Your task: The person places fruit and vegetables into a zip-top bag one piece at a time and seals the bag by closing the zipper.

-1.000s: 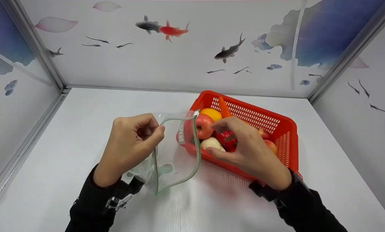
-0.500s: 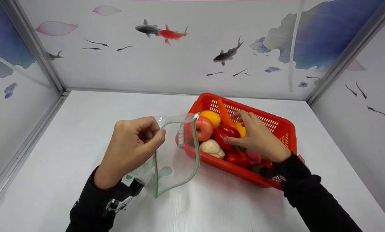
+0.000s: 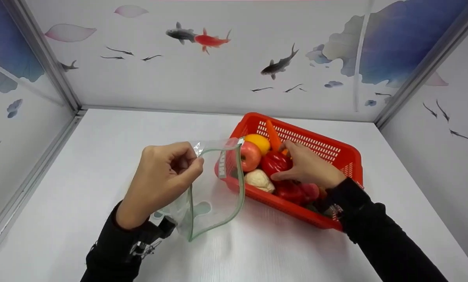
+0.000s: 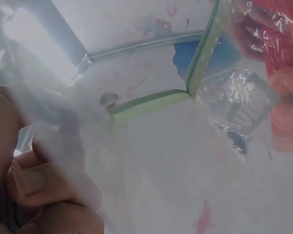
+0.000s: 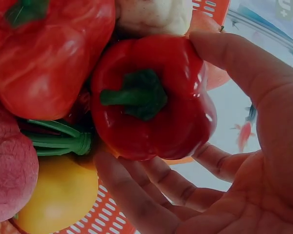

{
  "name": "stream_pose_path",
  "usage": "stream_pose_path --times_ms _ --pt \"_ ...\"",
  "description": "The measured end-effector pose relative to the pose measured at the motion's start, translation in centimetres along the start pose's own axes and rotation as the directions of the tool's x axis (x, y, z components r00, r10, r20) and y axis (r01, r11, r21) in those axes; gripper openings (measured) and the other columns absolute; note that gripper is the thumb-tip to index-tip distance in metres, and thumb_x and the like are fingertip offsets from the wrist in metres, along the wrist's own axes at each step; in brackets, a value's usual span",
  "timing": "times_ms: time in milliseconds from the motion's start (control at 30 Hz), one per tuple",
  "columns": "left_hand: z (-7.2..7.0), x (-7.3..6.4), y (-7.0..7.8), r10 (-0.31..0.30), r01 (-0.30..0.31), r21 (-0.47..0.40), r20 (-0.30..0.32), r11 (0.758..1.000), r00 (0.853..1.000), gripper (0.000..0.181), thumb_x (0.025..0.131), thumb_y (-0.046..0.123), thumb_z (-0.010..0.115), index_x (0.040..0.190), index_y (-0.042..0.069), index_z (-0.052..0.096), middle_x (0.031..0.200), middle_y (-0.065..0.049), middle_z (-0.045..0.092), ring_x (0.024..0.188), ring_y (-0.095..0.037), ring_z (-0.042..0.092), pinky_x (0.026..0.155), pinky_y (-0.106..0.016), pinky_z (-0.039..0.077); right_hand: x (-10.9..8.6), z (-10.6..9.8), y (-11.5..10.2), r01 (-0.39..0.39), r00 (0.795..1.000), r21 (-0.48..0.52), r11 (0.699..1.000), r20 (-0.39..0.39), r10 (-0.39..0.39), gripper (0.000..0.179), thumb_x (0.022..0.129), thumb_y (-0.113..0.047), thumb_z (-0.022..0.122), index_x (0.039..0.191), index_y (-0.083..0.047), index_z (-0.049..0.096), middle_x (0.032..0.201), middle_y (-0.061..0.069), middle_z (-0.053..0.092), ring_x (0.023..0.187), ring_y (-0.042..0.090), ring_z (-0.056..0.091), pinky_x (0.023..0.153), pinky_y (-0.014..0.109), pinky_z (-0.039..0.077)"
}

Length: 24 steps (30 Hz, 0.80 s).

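Pinching a limp, clear plastic bag (image 3: 202, 209), a person's left hand (image 3: 159, 182) holds its mouth agape at the left end of a perforated red basket (image 3: 292, 210), white tabletop (image 3: 101, 156) running wide to the left; the right hand (image 3: 314, 166) curls around one bell pepper (image 3: 274, 162) inside the basket. From the left wrist, crinkled film gleams beside a green zip strip (image 4: 146, 104). From the right wrist, fingers (image 5: 183, 187) and thumb (image 5: 239, 58) cup the glossy, lobed pepper, a second red pepper (image 5: 44, 63) alongside.
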<state>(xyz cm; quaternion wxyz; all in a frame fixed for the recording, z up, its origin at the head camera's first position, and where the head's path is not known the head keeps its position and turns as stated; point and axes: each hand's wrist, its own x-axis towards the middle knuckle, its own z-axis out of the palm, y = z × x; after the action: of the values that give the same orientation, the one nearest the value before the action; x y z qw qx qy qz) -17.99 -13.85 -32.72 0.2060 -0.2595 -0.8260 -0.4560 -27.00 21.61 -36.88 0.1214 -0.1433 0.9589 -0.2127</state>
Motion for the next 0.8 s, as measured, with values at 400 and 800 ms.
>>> stream_pose_path --times_ms 400,800 --pt "0.07 -0.05 -0.10 -0.002 0.002 0.004 0.007 1.000 1.000 0.024 0.091 0.005 0.069 0.070 0.014 0.061 0.061 0.013 0.047 0.055 -0.004 0.042 0.052 -0.018 0.033 0.26 0.56 0.45 0.012 1.000 0.007 1.000 -0.022 -0.012 0.077 0.088 -0.045 0.088 0.142 -0.007 0.050 0.129 0.014 0.063 0.117 0.029 0.062 0.103 0.050 0.059" --pt "0.05 -0.06 -0.09 0.003 -0.003 -0.006 0.004 1.000 1.000 0.025 0.090 0.003 0.068 0.069 0.013 0.059 0.061 0.012 0.046 0.054 -0.004 0.041 0.052 -0.018 0.032 0.02 0.82 0.93 0.058 0.996 0.032 0.998 -0.072 -0.055 0.069 0.088 -0.042 0.088 0.136 -0.005 0.054 0.124 0.016 0.065 0.114 0.030 0.062 0.098 0.049 0.059"
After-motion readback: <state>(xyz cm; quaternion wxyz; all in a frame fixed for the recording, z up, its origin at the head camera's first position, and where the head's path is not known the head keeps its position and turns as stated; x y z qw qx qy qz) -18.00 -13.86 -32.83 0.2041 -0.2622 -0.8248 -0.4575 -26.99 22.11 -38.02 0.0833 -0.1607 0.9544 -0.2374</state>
